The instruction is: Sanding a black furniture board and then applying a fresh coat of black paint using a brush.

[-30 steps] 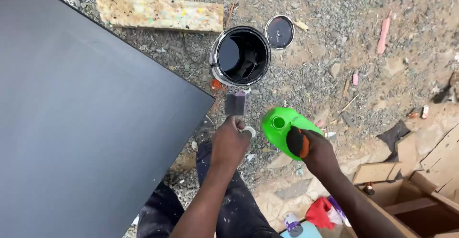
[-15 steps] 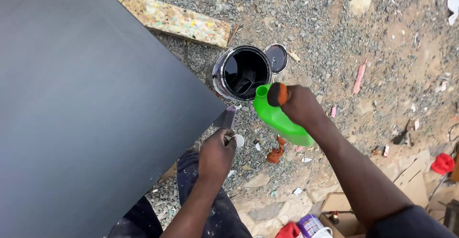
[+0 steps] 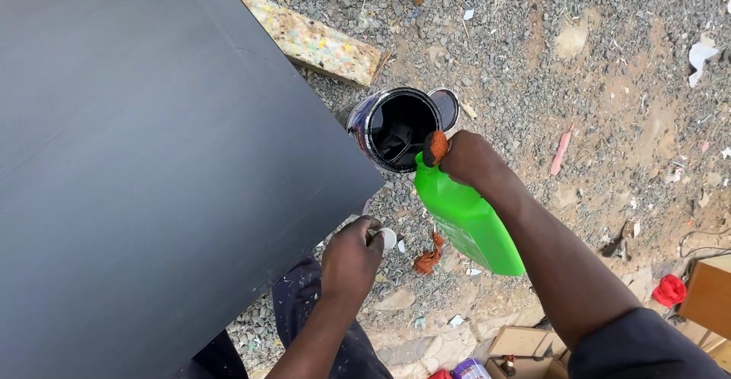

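Over can (image 3: 400,129) now, tipped bottle (image 3: 466,219).

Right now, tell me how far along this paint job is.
Done: the big board looks evenly coated in dark grey, and the paint can stands open, its lid beside it on the gravel. In hand: the right hand tips the green bottle with its neck at the can's rim; the left hand holds a small white cap. Left: no liquid shows pouring yet, and the bottle is uncapped.
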